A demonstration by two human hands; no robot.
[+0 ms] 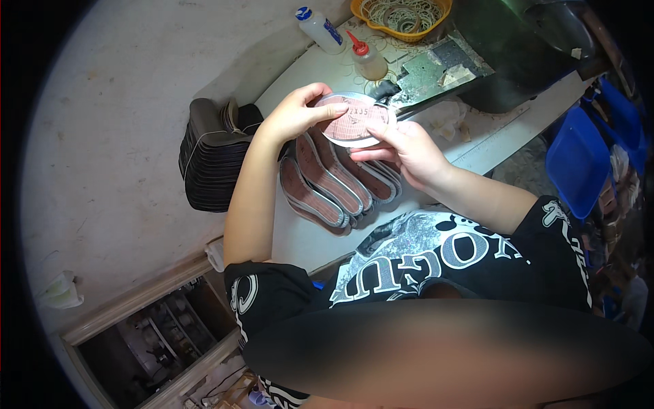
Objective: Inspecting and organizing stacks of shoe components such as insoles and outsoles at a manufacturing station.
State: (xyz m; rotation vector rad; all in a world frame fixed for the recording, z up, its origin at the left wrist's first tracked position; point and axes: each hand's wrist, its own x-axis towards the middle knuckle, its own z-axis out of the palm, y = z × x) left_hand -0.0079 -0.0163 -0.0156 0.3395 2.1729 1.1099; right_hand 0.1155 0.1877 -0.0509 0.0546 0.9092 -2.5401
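- Your left hand (294,114) grips the insole (355,120) at its upper left edge, thumb under and fingers curled over the rim; closed on it, not flat.
- Your right hand (407,151) pinches the same insole from its lower right, fingers (379,131) pressed on its face; so both hands hold one insole, lifted above the table (490,140) and tilted toward you.
- The insole is oval, reddish with a pale rim; it hangs just over the fanned insoles (335,183) below.
- Those lie on the table overlapping, directly under your hands; I count about five, though the hands hide the far ends, so the count is unsure.
- Left of them, off the table edge, stands a dark stack (212,162) of many thin pieces bound with a band; too many to count.
- Two bottles at the far end: a clear bottle (319,29) with a blue cap lying tilted, and a small bottle (366,58) with a red nozzle upright, just beyond the held insole.
- One orange basket (360,12) of rubber bands sits at the top; loose bands lie near it.
- A dark machine (518,48) stands just right of the insole, its metal plate (436,68) close behind your right fingers.
- Blue bins (579,160) sit well to your right, two as far as I can tell.
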